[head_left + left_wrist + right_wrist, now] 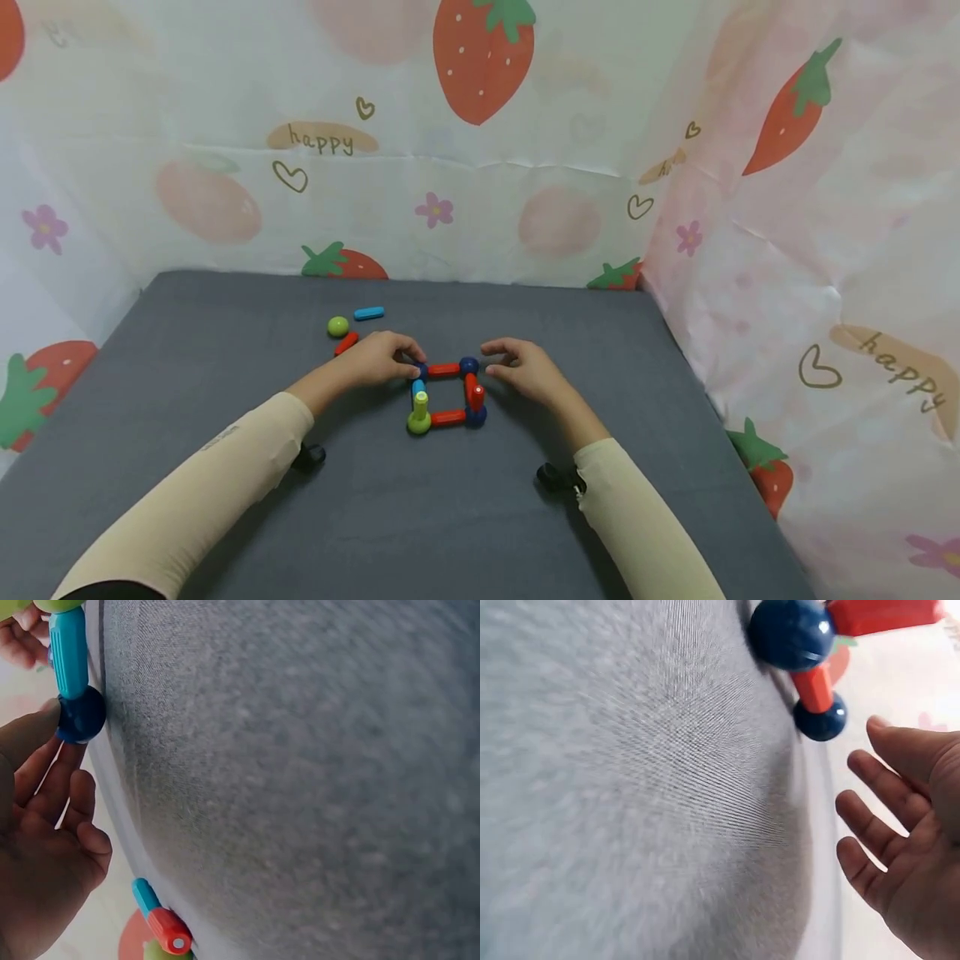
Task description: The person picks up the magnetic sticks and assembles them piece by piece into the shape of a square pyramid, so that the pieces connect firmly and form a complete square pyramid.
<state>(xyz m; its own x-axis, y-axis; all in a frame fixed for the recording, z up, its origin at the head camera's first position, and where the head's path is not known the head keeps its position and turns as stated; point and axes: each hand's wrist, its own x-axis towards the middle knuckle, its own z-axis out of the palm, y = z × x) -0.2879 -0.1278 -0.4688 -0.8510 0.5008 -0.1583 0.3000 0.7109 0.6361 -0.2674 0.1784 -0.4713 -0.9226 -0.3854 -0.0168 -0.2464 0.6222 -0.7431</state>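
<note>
A square of magnetic balls and sticks lies on the table in the head view. My left hand (382,358) pinches its far-left blue ball (82,715) between thumb and fingers; a light-blue stick (69,656) runs from that ball to the near-left green ball (418,423). On the green ball stands a yellow-green stick (422,402). A red stick (477,395) rises from the near-right blue ball (476,417). My right hand (528,373) holds nothing, its fingers spread and slightly bent just right of the far-right blue ball (468,366). Red sticks (444,369) form the other sides.
Left of the square, beyond my left wrist, lie a loose green ball (338,327), a light-blue stick (369,313) and a red stick (346,342). The grey cloth-covered table (465,508) ends at a strawberry-print curtain (480,208) behind and at the sides.
</note>
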